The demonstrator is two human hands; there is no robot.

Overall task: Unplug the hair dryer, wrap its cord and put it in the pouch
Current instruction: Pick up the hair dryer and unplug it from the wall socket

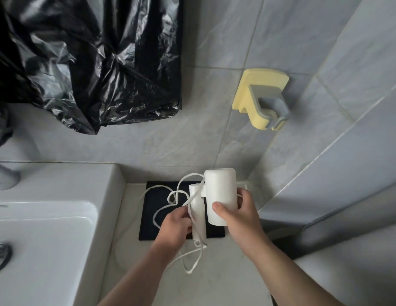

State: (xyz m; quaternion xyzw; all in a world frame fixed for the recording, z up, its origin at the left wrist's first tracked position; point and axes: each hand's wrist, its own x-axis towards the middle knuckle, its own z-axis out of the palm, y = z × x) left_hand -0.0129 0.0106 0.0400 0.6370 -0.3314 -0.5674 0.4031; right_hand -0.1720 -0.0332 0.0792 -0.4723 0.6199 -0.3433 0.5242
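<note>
**Ana:** Forearms fill the bottom of the frame, nearest the lens. Beyond them, what is biggest?

**Ben:** Black plastic sheet (88,62) in the upper left, on the tiled wall. Next, the white sink (38,235) at lower left, then the pale bench (214,272) beside it, then the dark flat pouch (157,208) lying on the bench at centre, just under the hands.

**Ana:** And the hair dryer (220,195)?

**Ben:** Held up above the pouch, centre of frame, handle folded beside the barrel. The right hand (239,215) has its grip clamped round the barrel. The left hand (177,226) has its fingers closed on the cord (170,197) by the handle.

**Ana:** How far along, would you judge?

**Ben:** Unplugged, it seems, since no socket shows and the cord hangs free; the plug I cannot make out. The wrapping looks barely started: loose loops sprawl over the pouch and one dangles below the hands. Winding is left, then the pouch.

**Ana:** Anything smaller?

**Ben:** Yellow and grey wall holder (262,98), upper right, with nothing in it.
</note>
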